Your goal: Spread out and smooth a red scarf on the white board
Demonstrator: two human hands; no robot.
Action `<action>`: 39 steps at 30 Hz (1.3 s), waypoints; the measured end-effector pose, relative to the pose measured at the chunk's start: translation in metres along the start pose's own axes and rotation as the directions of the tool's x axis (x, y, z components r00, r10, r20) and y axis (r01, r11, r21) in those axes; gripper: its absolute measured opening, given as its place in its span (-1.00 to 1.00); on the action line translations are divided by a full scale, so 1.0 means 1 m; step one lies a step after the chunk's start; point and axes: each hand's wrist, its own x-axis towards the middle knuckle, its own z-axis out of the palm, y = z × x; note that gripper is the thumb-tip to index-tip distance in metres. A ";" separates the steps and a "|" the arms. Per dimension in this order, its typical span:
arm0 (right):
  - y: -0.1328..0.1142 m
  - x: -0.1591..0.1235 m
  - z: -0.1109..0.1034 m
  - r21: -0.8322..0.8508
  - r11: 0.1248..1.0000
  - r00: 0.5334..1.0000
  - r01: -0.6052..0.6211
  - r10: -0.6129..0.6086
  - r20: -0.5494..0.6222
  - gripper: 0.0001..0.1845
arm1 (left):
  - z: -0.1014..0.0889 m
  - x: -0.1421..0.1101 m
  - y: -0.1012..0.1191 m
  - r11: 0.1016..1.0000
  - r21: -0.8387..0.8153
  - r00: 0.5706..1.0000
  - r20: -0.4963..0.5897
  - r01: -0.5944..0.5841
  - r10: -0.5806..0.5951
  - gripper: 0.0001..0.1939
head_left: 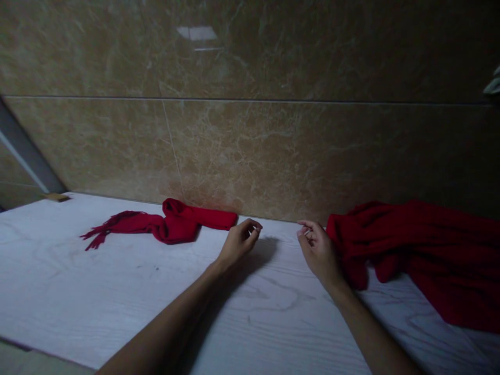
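Observation:
My left hand point(241, 239) hovers over the white wood-grain table point(269, 297), fingers loosely curved, thumb and index slightly apart, with nothing visible between them. Just beyond and left of it lies a red scarf point(182, 226), bent back on itself, its fringed end pointing left. Whether the hand touches the scarf's right end I cannot tell. My right hand point(318, 250) is at the left edge of a larger heap of red cloth point(414, 250), with thumb and index apart and no cloth seen in the fingers. The heap lies rumpled and runs out of view at right.
A brown marbled tile wall point(250, 151) rises along the table's far edge. A grey post point(35, 148) stands at the far left corner, beside a small brown block point(57, 197). Part of a pale object point(492, 86) shows at the right edge.

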 end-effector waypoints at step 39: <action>-0.017 -0.007 0.001 -0.069 0.979 0.976 0.192 -0.183 0.118 -0.85 | -0.125 0.019 -0.033 0.628 0.670 0.867 -0.498 0.396 -0.016 -0.73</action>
